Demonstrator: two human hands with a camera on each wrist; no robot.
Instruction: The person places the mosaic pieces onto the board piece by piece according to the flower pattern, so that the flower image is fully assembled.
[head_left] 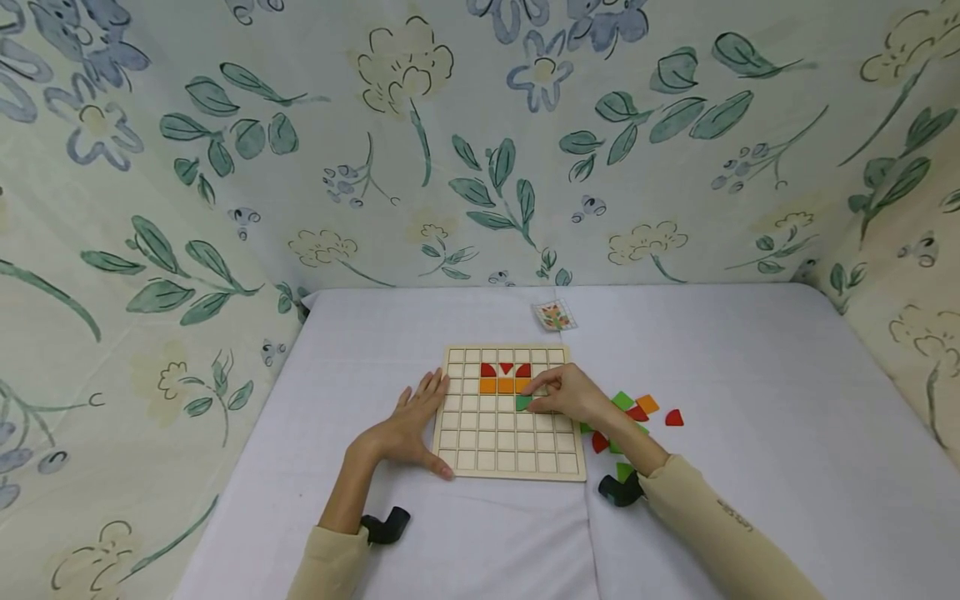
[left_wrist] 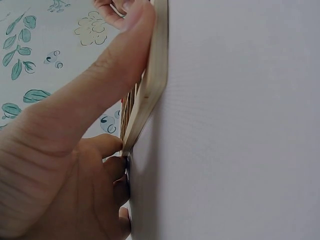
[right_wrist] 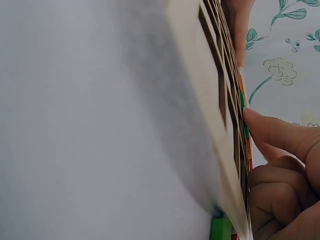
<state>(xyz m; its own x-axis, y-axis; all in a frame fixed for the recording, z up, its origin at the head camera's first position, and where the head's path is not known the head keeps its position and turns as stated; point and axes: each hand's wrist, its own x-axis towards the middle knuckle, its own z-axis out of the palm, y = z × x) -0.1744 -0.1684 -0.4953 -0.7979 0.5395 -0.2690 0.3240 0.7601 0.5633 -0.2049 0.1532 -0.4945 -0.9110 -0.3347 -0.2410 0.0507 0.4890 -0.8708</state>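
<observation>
A pale wooden grid board (head_left: 487, 439) lies on the white tabletop. On it, red pieces with curved or triangular outlines (head_left: 488, 371) form a row above a row of orange squares (head_left: 488, 386). My right hand (head_left: 567, 394) is over the board's right half, pinching a green tile (head_left: 523, 403) between thumb and fingers just below the right-hand orange square. In the right wrist view the thumb (right_wrist: 280, 131) meets the tile at the board's surface. Along the board's left edge rests my left hand (head_left: 408, 429), fingers spread, its thumb by the near left corner.
Loose green, red and orange pieces (head_left: 648, 404) lie right of the board, partly under the right forearm. Behind the board is a small patterned card (head_left: 555, 315). Black devices (head_left: 387, 526) sit at both wrists. A floral cloth (head_left: 487, 125) hangs behind the table.
</observation>
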